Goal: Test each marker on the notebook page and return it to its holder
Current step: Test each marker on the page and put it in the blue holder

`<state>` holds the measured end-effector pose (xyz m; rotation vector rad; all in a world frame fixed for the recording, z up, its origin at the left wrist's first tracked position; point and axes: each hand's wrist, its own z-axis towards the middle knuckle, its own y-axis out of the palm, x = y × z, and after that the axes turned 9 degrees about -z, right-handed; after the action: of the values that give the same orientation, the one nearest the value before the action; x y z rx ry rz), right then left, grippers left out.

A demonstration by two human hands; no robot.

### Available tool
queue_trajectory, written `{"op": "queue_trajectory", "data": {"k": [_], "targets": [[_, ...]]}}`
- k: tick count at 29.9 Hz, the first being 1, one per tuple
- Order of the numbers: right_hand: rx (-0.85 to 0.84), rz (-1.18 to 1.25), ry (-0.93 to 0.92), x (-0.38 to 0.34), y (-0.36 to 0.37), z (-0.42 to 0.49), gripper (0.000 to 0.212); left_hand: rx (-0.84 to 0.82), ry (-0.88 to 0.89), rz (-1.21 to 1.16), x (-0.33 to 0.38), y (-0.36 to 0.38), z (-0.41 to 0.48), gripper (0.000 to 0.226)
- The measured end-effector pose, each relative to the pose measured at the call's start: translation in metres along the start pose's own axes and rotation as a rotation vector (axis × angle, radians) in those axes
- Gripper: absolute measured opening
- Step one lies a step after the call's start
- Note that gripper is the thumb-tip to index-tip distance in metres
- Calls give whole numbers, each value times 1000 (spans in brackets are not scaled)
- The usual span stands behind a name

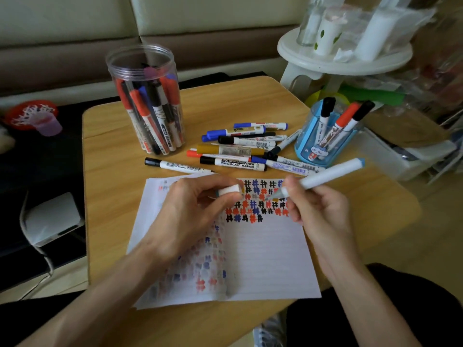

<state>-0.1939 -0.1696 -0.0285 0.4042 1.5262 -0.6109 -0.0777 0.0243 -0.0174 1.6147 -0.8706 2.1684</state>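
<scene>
An open notebook (263, 259) lies on the wooden table (105, 171), its right page filled at the top with red, blue and black marks. My right hand (323, 216) grips a white marker with a light-blue end (333, 172), its uncapped tip pointing left just above the marks. My left hand (195, 209) pinches the marker's white cap (229, 190), a short gap left of the tip. Several loose markers (240, 149) lie beyond the notebook. A clear jar (147, 101) at the back left holds several markers. A blue holder (325, 134) at the right holds three.
A white round stool (343, 58) with bottles stands behind the table on the right. A white box (406, 156) sits right of the blue holder. To the left lie a white device (52, 219) with a cable and a red basket (32, 113).
</scene>
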Motion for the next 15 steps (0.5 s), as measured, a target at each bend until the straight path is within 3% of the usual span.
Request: {"op": "queue_trajectory", "data": {"k": [4,8,11,15], "targets": [[9,-26,36,14,7,-10,19,-58,15,27,0,8,-1,27],[97,-104,20,26,9,-10,25,-45,17,107,-4,11,2,31],[126,-166,-25,32,8,-8,3,-15,0,119,-6,14,2,35],[127,-193,-85,33,9,-8,8,8,-27,91,-8,15,2,27]]}}
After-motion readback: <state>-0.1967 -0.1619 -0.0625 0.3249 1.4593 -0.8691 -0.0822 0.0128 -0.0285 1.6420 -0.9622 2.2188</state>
